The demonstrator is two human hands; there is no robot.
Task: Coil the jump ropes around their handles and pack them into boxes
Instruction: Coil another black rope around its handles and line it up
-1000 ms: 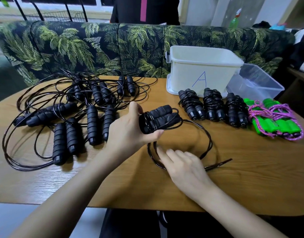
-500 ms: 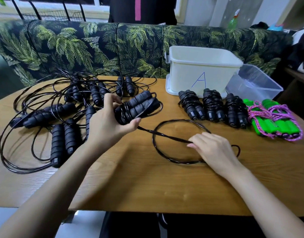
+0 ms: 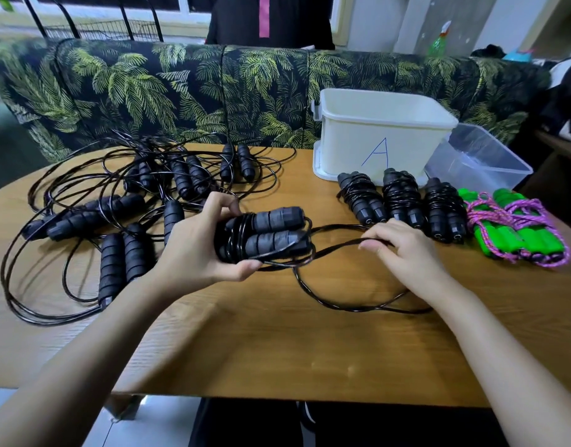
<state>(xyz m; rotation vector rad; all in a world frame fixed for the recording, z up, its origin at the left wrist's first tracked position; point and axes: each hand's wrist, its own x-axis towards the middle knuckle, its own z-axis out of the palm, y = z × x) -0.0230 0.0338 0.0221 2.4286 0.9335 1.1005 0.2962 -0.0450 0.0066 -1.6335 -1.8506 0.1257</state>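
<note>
- Handles (image 3: 271, 233) of one black jump rope lie side by side in my left hand (image 3: 193, 250), raised just off the surface (image 3: 277, 366). Its fingers (image 3: 221, 203) curl over the top and the thumb clamps underneath, which I judge stops the turns wound there from springing loose.
- My right hand (image 3: 403, 253) pinches the loose cord (image 3: 337, 248) between thumb and fingertips (image 3: 371, 245), just right of the handles. That lets the line run fairly straight into the bundle while the slack trails in a loop on the surface.
- As I read it, the step in hand is laying the next turn, and a fair length is left to wind.
- Three wound black bundles (image 3: 403, 201) and the green-handled ropes (image 3: 516, 227) lie in a row before the white box (image 3: 384, 124) marked A and the clear box (image 3: 481, 156), staged for packing I think. The white box's inside is hidden from me.
- Uncoiled ropes (image 3: 132, 195) lie tangled at the left, well apart from the finished row, so done and undone lots don't mix.
</note>
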